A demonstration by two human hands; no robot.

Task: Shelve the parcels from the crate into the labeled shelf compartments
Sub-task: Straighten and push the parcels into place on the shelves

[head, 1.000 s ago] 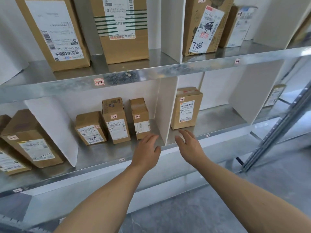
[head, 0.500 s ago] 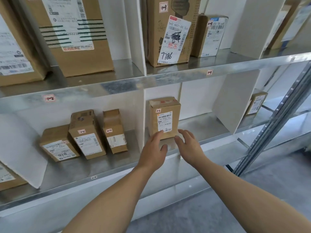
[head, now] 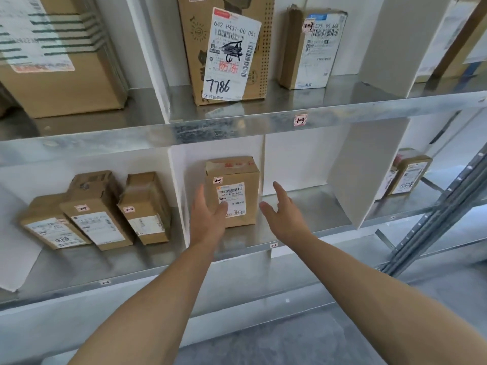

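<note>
A small cardboard parcel (head: 235, 180) with a barcode label stands upright in the middle compartment of the lower metal shelf (head: 303, 237). My left hand (head: 207, 217) reaches in with straight fingers, its fingertips overlapping the parcel's front left side. My right hand (head: 283, 212) is spread to the right of the parcel, a little apart from it, and holds nothing. The crate is out of view.
Three small parcels (head: 97, 210) lean in the compartment to the left. White dividers (head: 361, 167) separate the compartments. On the upper shelf stand a tall box marked 7786 (head: 226, 51) and a smaller box (head: 311, 48). Another parcel (head: 408, 172) sits far right, beside a grey upright (head: 434, 219).
The view has shifted right and closer to the shelf. Both hands have moved further into the middle compartment, the left now against the parcel, the right spread wider beside it.
</note>
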